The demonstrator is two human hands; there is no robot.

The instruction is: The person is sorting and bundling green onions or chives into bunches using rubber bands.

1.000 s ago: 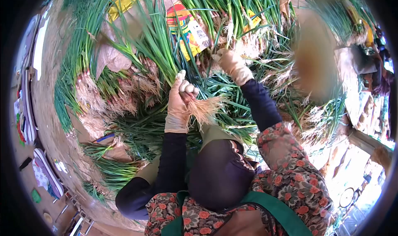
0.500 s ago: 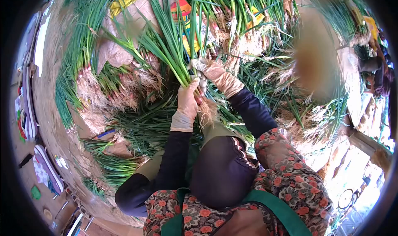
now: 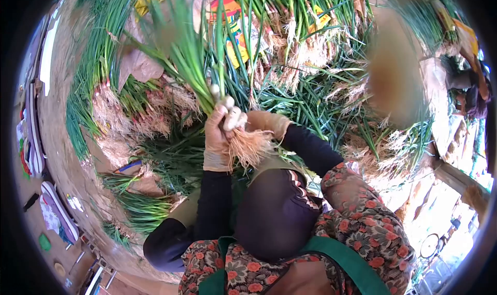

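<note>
A bunch of green onions (image 3: 189, 62) stands tilted up and to the left, its pale roots (image 3: 248, 146) hanging down. My left hand (image 3: 217, 139), in a light glove, is closed round the lower stems. My right hand (image 3: 261, 123), also gloved, is wrapped round the base of the same bunch from the right, its fingers lying over the stems just above the roots. The leaf tops are blurred.
Heaps of green onions lie at the left (image 3: 111, 103), top (image 3: 305, 41) and right (image 3: 383, 145). A colourful printed bag (image 3: 235, 41) is behind the bunch. Part of another person (image 3: 473, 88) shows at the far right edge.
My left hand has moved slightly left and the bunch has tilted. My right hand has come down from the stems to the base, and more of the roots now shows.
</note>
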